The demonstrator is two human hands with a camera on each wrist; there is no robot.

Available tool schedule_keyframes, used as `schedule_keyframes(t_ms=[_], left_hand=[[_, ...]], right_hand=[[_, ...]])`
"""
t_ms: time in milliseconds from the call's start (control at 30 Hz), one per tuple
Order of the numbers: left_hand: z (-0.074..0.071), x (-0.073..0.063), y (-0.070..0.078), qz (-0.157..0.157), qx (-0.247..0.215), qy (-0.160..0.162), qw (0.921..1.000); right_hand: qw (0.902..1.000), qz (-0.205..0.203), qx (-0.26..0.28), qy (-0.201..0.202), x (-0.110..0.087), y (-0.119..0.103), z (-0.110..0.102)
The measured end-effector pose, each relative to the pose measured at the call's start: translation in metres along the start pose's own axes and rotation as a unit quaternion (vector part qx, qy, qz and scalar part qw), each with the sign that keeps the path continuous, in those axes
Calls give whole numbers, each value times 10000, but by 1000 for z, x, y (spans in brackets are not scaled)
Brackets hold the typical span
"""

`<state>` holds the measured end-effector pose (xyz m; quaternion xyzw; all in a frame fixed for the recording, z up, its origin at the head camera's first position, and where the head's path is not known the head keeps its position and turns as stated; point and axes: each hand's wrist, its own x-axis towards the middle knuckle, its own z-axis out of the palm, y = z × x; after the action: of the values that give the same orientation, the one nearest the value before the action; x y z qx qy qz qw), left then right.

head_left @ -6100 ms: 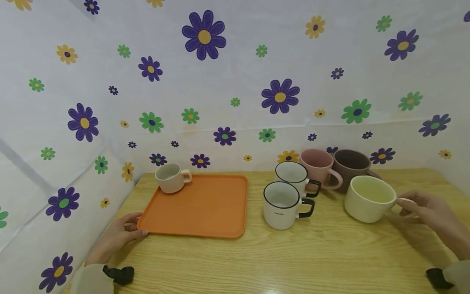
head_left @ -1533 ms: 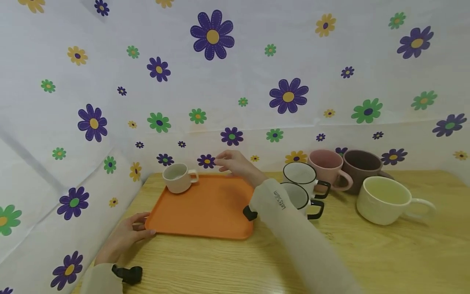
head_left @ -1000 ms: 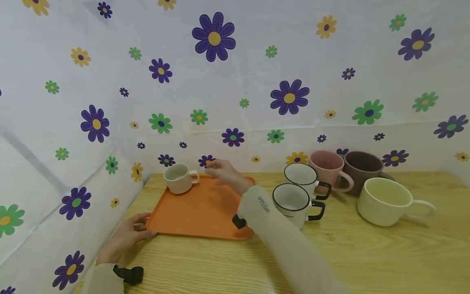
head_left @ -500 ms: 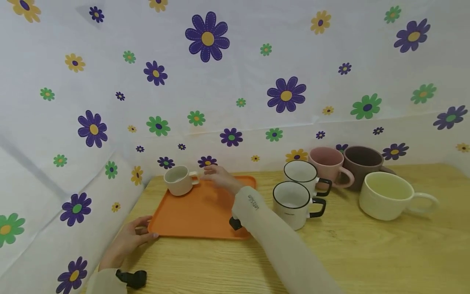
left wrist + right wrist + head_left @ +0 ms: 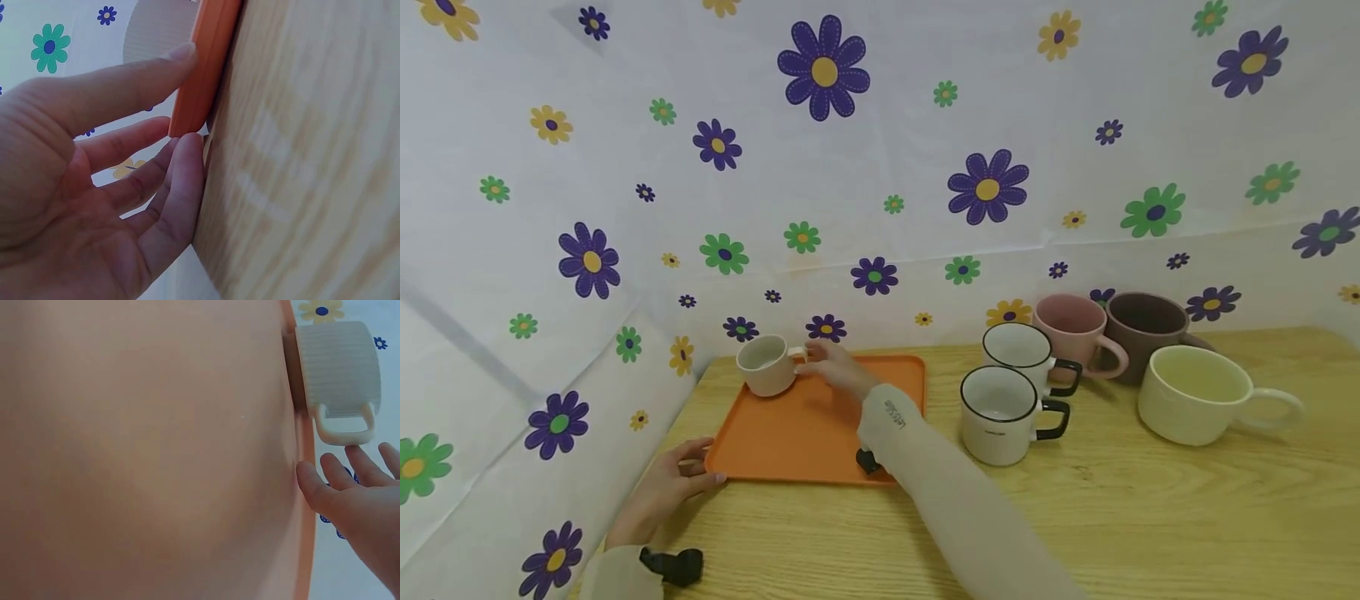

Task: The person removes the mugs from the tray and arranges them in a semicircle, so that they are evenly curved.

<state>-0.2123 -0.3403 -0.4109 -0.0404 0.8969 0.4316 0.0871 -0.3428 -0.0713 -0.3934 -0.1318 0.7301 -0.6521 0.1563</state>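
A small off-white cup [image 5: 765,367] stands on the far left corner of an orange tray [image 5: 790,454], its handle [image 5: 345,436] facing right. My right hand [image 5: 835,368] reaches over the tray with its fingertips right at that handle. In the right wrist view the fingers [image 5: 362,469] are spread and not curled round the handle. My left hand [image 5: 666,483] holds the tray's near left corner. The left wrist view shows the thumb [image 5: 181,53] on the orange rim [image 5: 203,75] and the fingertips at the corner's other side, close to the tabletop.
Right of the tray stand two white mugs [image 5: 996,433] with black rims and handles. Behind and beside them are a pink mug [image 5: 1070,329], a dark brown mug [image 5: 1138,337] and a wide pale yellow cup [image 5: 1191,404]. A flowered cloth [image 5: 902,142] rises behind the wooden table [image 5: 1120,517].
My right hand has let go of the pale yellow cup's handle, crossed left over the tray and come to the small cup's handle. My left hand stays at the tray corner.
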Motion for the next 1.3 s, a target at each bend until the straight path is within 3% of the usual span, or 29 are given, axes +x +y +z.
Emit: schedule_keyframes(t_ms=[233, 633, 767, 1033, 1300], left_hand=[[0, -2, -1, 52, 35, 37, 10000], [-1, -2, 2, 114, 26, 35, 9999], [-1, -3, 3, 25, 45, 25, 10000], [-1, -5, 0, 211, -6, -23, 9998], [-3, -8, -1, 352, -4, -29, 9994]], right_hand=[[9995, -5, 204, 221, 1, -2, 4], [9932, 323, 1120, 3, 5, 3, 13], [9961, 341, 820, -9, 4, 5, 19], [9987, 185, 268, 401, -2, 1, 24], [9981, -481, 248, 305, -18, -9, 10]])
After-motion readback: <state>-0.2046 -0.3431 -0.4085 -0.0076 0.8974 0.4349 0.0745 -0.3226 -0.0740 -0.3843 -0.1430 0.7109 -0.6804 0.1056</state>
